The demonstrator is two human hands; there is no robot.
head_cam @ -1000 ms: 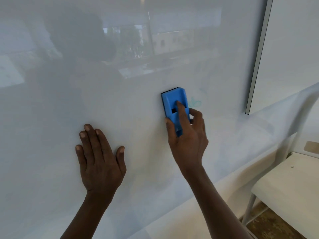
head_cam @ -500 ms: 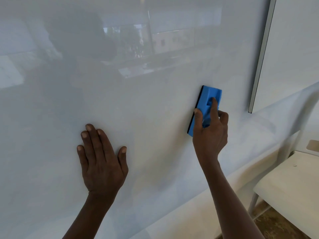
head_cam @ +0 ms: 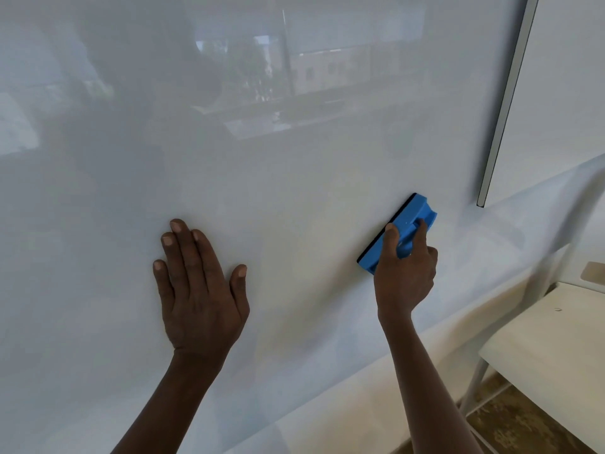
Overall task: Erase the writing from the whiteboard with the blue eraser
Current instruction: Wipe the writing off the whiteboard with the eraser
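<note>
My 2 forearms bare, no sleeves reaching wrists. Left hand (head_cam: 199, 290), right hand (head_cam: 404, 276): short trimmed nails, no rings, no watch.

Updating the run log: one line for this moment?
right hand grips blue eraser, tilted on whiteboard | left hand flat on board | no writing visible

The left hand (head_cam: 199, 286) lies flat on the whiteboard (head_cam: 294, 165), left of centre; the right hand (head_cam: 404, 273) is well apart to its right, holding the eraser (head_cam: 397, 232) tilted against the board; the board's frame edge (head_cam: 505, 99) stands right of the eraser; a chair (head_cam: 553, 348) sits at lower right, below that edge.
</note>
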